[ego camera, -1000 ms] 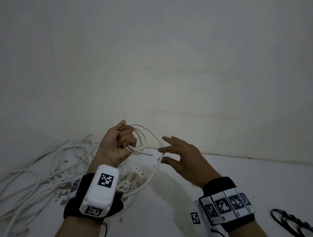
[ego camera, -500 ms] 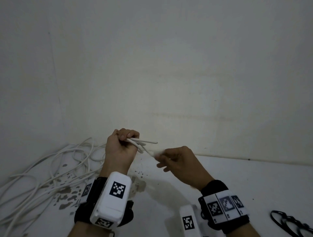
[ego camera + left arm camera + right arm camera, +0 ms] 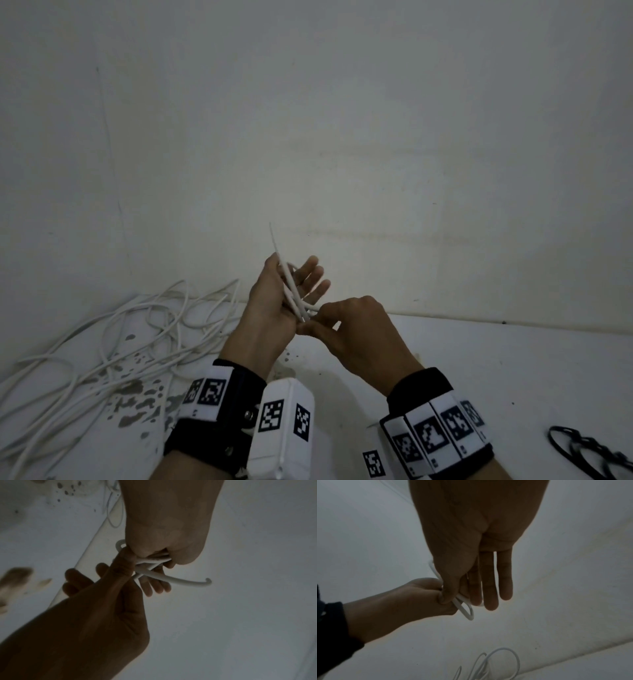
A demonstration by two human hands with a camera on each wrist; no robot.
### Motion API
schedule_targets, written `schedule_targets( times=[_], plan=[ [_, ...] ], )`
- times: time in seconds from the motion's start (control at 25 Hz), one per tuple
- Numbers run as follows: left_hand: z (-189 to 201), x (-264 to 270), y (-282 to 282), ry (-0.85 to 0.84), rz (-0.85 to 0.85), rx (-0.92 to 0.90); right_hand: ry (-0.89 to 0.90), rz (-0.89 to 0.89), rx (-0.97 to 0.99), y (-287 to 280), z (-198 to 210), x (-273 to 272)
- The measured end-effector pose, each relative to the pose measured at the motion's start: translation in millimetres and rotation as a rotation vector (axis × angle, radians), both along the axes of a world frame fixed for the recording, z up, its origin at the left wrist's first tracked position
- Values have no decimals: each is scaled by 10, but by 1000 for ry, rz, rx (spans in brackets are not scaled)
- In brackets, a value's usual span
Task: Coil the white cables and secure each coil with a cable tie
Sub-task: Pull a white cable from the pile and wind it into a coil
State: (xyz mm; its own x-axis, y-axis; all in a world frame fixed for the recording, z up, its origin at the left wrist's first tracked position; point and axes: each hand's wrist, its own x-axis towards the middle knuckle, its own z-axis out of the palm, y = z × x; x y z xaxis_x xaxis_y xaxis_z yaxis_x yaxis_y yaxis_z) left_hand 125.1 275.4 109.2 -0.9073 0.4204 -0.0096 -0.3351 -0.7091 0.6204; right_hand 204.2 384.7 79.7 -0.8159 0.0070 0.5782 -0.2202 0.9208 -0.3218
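Observation:
A white cable (image 3: 289, 284) is gathered into a few short strands held above the table, and one loose end sticks up toward the wall. My left hand (image 3: 291, 294) is turned palm up with its fingers straight, its thumb pinning the strands against the palm. My right hand (image 3: 310, 323) meets it from the right, its curled fingers pinching the strands at their lower end. In the left wrist view the cable (image 3: 171, 580) crosses between both hands and ends in a small hook. The right wrist view shows a small loop of cable (image 3: 467, 614) hanging below the pinch.
A loose pile of white cables (image 3: 137, 335) lies on the left of the white table (image 3: 479, 377), over grey stains. Black cable ties (image 3: 589, 448) lie at the right front edge. A plain wall stands close behind the table.
My left hand turned palm up and straightened its fingers around the cable. My right hand went from open to pinching the strands. The wide loop has collapsed into short strands.

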Motion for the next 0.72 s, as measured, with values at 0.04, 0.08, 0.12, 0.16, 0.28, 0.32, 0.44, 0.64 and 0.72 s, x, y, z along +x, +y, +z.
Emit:
schedule_targets(
  times=[0.04, 0.08, 0.12, 0.16, 0.28, 0.32, 0.44, 0.64, 0.72],
  plan=[
    [12, 29, 5, 53, -31, -70, 8, -29, 16, 14, 10, 14],
    [19, 49, 4, 101, -56, -136, 24, -59, -13, 37, 17, 28],
    [20, 56, -3, 153, -74, -194, 40, -72, -94, 54, 23, 42],
    [26, 59, -11, 208, -98, -231, 41, -61, -204, 67, 23, 56],
    [42, 51, -37, 285, -237, -188, -9, 45, -417, 79, 38, 107],
    [41, 43, -48, 276, -282, -170, -34, 72, -438, 91, 70, 125],
    [19, 27, -79, 254, -393, -181, -30, 147, -416, 117, 173, 187],
    [13, 18, -160, 337, -465, -450, 229, 193, -492, -1, 168, 195],
    [-25, 16, -194, 370, -501, -557, 279, 145, -406, 36, 194, 135]
  ],
)
